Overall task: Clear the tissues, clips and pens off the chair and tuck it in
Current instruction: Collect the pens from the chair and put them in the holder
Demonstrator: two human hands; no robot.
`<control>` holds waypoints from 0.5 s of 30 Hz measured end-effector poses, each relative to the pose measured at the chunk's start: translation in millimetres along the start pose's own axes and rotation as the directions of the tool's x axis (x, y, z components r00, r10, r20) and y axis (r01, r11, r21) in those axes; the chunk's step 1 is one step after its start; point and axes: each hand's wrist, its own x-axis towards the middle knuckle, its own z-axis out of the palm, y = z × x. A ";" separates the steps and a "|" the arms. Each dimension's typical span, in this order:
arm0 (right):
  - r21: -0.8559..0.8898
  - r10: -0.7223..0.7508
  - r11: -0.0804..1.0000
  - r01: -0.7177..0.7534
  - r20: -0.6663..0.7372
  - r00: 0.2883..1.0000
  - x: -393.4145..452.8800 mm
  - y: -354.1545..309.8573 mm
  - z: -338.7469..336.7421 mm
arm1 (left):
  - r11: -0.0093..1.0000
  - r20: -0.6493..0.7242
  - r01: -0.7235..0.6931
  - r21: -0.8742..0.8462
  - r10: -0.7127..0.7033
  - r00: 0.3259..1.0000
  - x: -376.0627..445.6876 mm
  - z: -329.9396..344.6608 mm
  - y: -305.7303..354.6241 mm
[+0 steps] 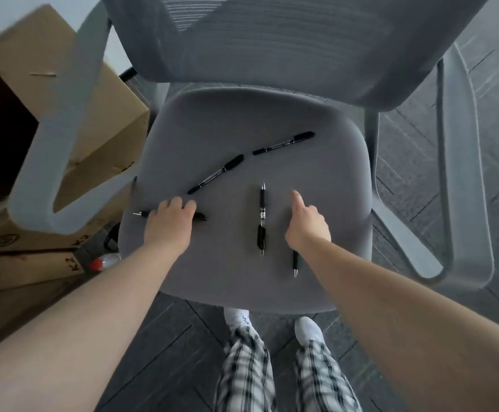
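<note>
A grey office chair (242,120) faces me with several black pens on its seat. Two markers lie in a diagonal line, one (216,173) mid-seat and one (284,143) further back right. A clear-barrelled pen (262,215) lies straight between my hands. My left hand (171,221) is closed over a pen (141,214) at the seat's left edge; its tip and clip end stick out on either side. My right hand (307,224) is closed around another pen (295,264), whose tip pokes out below my wrist. No tissues or clips are in view.
Stacked cardboard boxes (49,120) stand left of the chair, one open. A bottle with a red cap (99,261) lies by them. Grey armrests (462,173) flank the seat. My legs and white shoes stand on dark herringbone flooring (465,93).
</note>
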 end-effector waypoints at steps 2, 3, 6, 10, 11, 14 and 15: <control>0.068 -0.011 0.998 0.013 -0.027 1.000 2.8 -7.2 -2.4 | 1.000 -0.035 -0.029 0.006 0.030 0.999 5.2 0.0 0.8; 0.100 -0.021 0.995 0.025 -0.046 0.999 4.2 -11.6 -3.1 | 0.999 -0.060 -0.038 0.003 0.038 0.997 7.0 -0.9 0.4; 0.201 -0.027 0.979 0.045 -0.089 0.996 7.8 -26.6 -4.8 | 0.991 -0.158 -0.060 -0.120 0.040 0.987 12.2 -5.6 2.3; 0.299 0.026 0.954 0.006 -0.104 0.994 11.7 -45.9 -6.2 | 0.957 -0.225 -0.091 -0.276 0.028 0.974 26.5 -21.5 12.7; 0.291 0.030 0.957 -0.003 -0.087 0.996 14.3 -50.2 -6.2 | 0.952 -0.229 -0.092 -0.292 0.023 0.973 32.2 -24.3 14.8; 0.220 0.053 0.974 -0.047 -0.022 0.998 21.2 -57.6 -4.1 | 0.939 -0.244 -0.126 -0.321 0.047 0.969 47.7 -29.2 21.3; 0.201 0.063 0.978 -0.060 -0.008 0.998 23.2 -58.5 -2.9 | 0.933 -0.246 -0.137 -0.332 0.054 0.968 51.8 -30.3 23.4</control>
